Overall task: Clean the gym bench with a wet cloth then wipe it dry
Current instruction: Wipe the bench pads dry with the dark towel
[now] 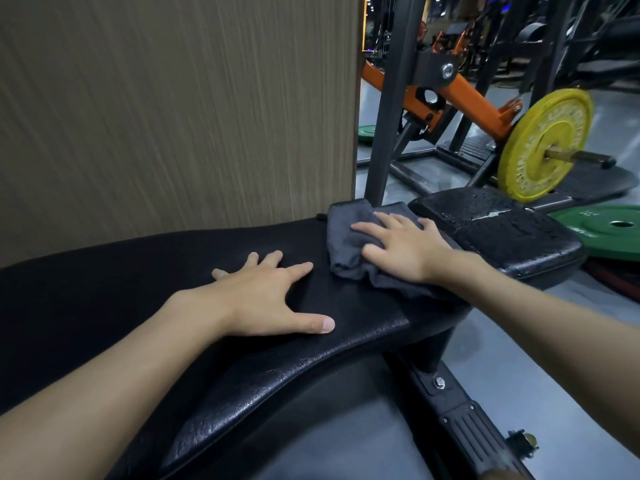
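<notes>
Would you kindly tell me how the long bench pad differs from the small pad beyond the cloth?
The small pad is beaded with water drops; the long pad shows none. The long pad is much bigger than the small pad, and bears the grey cloth. Both are black textured upholstery.

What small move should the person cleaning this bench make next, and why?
Probably slide the right hand and the grey cloth under it rightward onto the small pad. That pad shows water droplets, while the long pad the left hand rests on looks free of drops.
</notes>
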### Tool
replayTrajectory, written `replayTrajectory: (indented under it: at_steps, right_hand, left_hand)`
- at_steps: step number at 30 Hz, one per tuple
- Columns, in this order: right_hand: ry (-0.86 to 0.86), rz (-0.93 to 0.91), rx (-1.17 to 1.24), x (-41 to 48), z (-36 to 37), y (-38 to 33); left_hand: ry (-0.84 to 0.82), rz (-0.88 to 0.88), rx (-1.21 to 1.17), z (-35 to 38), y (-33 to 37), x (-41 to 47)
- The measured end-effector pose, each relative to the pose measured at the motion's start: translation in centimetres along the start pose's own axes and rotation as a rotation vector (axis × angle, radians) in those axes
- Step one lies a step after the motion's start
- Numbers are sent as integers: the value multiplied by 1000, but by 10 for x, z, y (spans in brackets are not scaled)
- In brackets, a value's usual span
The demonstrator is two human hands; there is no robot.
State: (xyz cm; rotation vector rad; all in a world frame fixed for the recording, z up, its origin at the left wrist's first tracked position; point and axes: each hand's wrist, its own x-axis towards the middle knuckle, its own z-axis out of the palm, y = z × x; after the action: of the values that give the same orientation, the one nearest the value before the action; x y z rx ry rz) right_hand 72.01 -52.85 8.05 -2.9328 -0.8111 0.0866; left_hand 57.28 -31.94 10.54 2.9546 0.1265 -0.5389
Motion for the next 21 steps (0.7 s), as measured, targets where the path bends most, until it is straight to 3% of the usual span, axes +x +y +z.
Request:
replayTrajectory:
  at_steps: [8, 21]
  right_hand:
    - [-5, 66, 46, 67, -6, 6]
    - [53, 46, -24, -87, 9, 22]
  left_hand:
    - [-2, -35, -35, 2, -2, 3]
    - [51, -2, -54, 7, -4, -1]
